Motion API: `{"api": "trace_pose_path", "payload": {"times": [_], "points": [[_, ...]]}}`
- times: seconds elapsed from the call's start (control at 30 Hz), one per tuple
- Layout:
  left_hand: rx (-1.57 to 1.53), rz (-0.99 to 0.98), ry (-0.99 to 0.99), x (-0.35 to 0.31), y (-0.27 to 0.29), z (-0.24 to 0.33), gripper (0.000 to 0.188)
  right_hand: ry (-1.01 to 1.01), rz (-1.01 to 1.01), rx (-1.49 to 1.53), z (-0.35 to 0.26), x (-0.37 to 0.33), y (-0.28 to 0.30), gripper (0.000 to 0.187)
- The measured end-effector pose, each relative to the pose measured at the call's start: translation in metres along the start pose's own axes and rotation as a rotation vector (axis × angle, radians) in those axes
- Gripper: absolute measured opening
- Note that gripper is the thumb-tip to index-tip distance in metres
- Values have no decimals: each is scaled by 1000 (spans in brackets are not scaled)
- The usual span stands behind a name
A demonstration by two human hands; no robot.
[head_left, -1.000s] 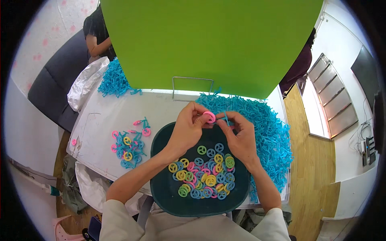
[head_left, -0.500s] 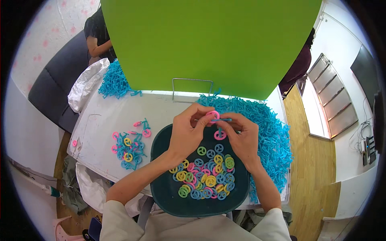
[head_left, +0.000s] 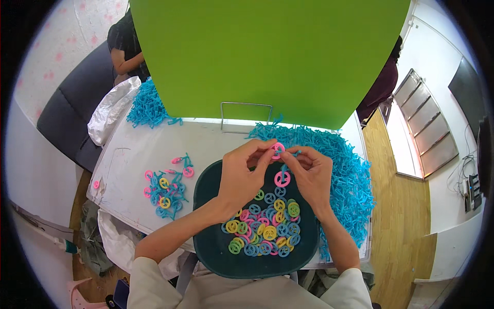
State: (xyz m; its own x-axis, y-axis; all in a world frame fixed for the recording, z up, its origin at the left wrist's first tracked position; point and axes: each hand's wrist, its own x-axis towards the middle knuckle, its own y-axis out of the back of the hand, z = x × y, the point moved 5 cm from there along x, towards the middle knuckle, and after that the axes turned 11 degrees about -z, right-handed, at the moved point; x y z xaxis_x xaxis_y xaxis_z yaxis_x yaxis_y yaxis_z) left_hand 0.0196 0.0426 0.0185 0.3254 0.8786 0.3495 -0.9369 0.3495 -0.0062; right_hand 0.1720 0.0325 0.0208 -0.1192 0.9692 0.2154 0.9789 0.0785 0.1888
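Above the far part of a dark green tub (head_left: pixel 206 252), my left hand (head_left: pixel 241 172) pinches a pink spoked wheel (head_left: pixel 278 148) between thumb and fingertips. My right hand (head_left: pixel 312 177) closes its fingers on a teal plastic stem piece (head_left: pixel 296 153), whose end meets the wheel's centre. A second pink wheel (head_left: pixel 282 179) hangs below on a teal arm, which seems to belong to the same piece. Fingers hide most of the stem. Loose pink, yellow, green and blue wheels (head_left: pixel 269 233) lie inside the tub.
A large heap of teal stem pieces (head_left: pixel 350 180) covers the table's right side; a smaller heap (head_left: pixel 146 105) sits far left. Stems joined with wheels (head_left: pixel 164 191) lie left of the tub. A green panel (head_left: pixel 267 62) and wire stand (head_left: pixel 247 103) are beyond. Other people are partly visible.
The upper pink wheel has turned to face me more and shifted slightly right. The stem's end now shows at its centre. The hanging wheel has dropped a little.
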Motion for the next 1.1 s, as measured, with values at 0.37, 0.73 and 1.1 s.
{"api": "trace_pose_path", "payload": {"times": [0.37, 0.73, 1.1], "points": [[-58, 39, -45, 2, 4, -3, 14, 44, 42, -86, -1, -1, 2, 14], [269, 119, 162, -12, 86, 36, 20, 69, -135, -111, -4, 16, 53, 23], [1080, 78, 321, -82, 166, 13, 14, -45, -228, -861, 31, 22, 65, 16]]}}
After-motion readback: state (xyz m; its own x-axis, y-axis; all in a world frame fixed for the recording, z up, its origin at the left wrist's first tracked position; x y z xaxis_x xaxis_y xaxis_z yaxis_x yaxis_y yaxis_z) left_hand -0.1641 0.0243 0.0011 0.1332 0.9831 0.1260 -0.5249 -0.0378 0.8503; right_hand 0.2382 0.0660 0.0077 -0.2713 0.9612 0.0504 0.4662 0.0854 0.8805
